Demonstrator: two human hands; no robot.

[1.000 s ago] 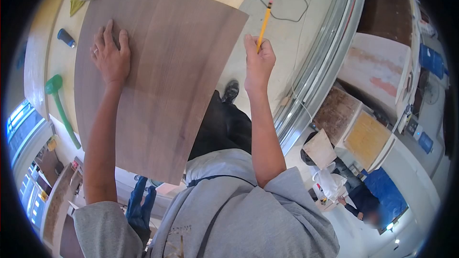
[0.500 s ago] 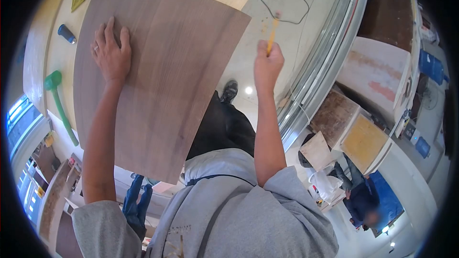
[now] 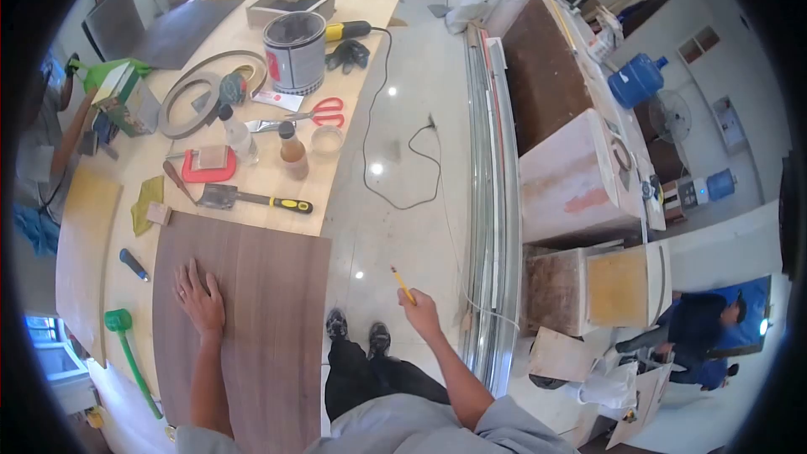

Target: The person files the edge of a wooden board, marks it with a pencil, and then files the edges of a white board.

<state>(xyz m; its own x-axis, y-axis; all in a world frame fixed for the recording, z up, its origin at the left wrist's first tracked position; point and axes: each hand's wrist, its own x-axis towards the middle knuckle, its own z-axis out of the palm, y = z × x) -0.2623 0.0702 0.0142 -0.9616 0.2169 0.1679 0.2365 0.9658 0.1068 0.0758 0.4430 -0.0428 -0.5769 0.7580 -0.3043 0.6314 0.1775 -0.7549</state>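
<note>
My left hand (image 3: 200, 298) lies flat on a brown wood-grain panel (image 3: 261, 319), its fingers spread and a ring on one of them. The panel rests on the light wooden worktable. Out over the floor, right of the panel's edge, my right hand (image 3: 420, 314) is closed around a yellow pencil (image 3: 403, 284) that points up and away. Near the panel's far left corner sit a small wood block (image 3: 159, 213) and a yellow-green cloth (image 3: 148, 204). A green mallet (image 3: 126, 345) and a dark blue-handled tool (image 3: 133, 264) lie left of the panel.
Beyond the panel are a scraper (image 3: 252, 198), a red clamp (image 3: 208, 170), bottles, red scissors (image 3: 326, 112) and a paint can (image 3: 295, 59). A black cable (image 3: 395, 204) crosses the floor. Metal profiles (image 3: 483, 202) lie to the right. Other people stand at left, far back and right.
My view has tilted up, so more of the worktable shows. My right hand, still gripping the pencil, appears lower and further left in view. My left hand stays flat on the panel.
</note>
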